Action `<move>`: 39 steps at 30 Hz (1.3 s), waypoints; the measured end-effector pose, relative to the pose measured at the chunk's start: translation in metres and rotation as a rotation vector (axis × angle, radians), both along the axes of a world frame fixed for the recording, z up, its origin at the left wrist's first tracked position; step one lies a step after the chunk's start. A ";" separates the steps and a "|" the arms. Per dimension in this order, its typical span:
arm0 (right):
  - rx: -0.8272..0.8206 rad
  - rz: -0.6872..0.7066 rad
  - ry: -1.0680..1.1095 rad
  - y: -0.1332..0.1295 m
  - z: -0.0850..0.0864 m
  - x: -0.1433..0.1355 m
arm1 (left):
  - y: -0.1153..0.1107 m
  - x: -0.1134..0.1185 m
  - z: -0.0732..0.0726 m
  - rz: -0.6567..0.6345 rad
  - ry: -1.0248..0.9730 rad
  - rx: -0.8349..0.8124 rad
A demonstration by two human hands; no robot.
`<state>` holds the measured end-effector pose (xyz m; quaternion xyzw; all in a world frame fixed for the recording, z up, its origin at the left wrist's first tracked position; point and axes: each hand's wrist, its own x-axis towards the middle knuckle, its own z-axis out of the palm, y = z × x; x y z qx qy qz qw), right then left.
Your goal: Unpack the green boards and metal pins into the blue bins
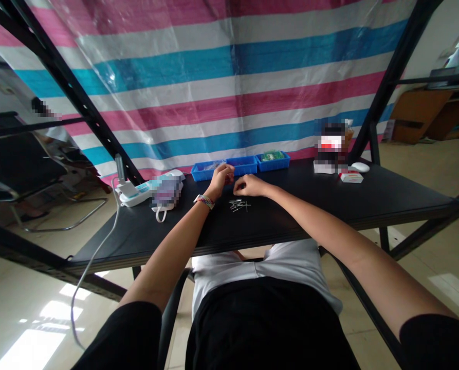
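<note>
My left hand (221,178), with a woven band on its wrist, hovers by the front of the blue bins, fingers curled in. My right hand (250,185) is close beside it on the right, low over the black table (291,210), thumb and fingers drawn together. Whatever either hand holds is too small or hidden to make out. Just below the right hand lies a small pile of thin, pale stick-like pieces (239,206). Behind the hands, one blue bin (201,176) contains clear plastic, a middle blue bin (248,168) adjoins it, and another bin (274,165) holds green packets.
A white power strip (142,192) with a plugged-in cable (98,249) and a blurred pouch (167,192) occupy the left side. At the right are a small white-and-red box (350,177), a white mouse (361,167) and blurred items. A striped sheet (214,92) hangs behind; black posts flank the table.
</note>
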<state>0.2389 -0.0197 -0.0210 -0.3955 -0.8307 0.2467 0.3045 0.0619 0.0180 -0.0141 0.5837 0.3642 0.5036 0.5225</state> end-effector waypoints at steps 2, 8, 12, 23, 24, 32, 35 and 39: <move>-0.042 0.038 -0.003 -0.003 0.004 0.000 | 0.000 0.000 -0.001 -0.004 -0.005 0.007; -0.090 0.034 0.012 -0.008 0.008 -0.004 | -0.001 0.000 0.000 -0.007 0.007 0.008; -0.029 -0.029 0.025 -0.002 0.002 -0.004 | -0.002 0.000 0.001 -0.015 0.010 0.002; -0.044 0.000 -0.006 0.005 0.002 0.005 | -0.003 0.001 0.003 -0.005 0.036 -0.004; -0.029 -0.015 -0.007 0.005 0.002 0.005 | -0.002 0.001 0.003 -0.005 0.037 -0.007; -0.066 0.079 -0.033 -0.004 0.007 0.001 | -0.001 0.001 0.001 -0.015 0.031 -0.005; -0.061 0.078 -0.037 -0.003 0.006 0.000 | -0.002 0.002 0.002 -0.015 0.046 0.001; -0.039 0.058 -0.056 -0.001 0.006 0.001 | -0.002 0.003 0.001 -0.014 0.059 -0.001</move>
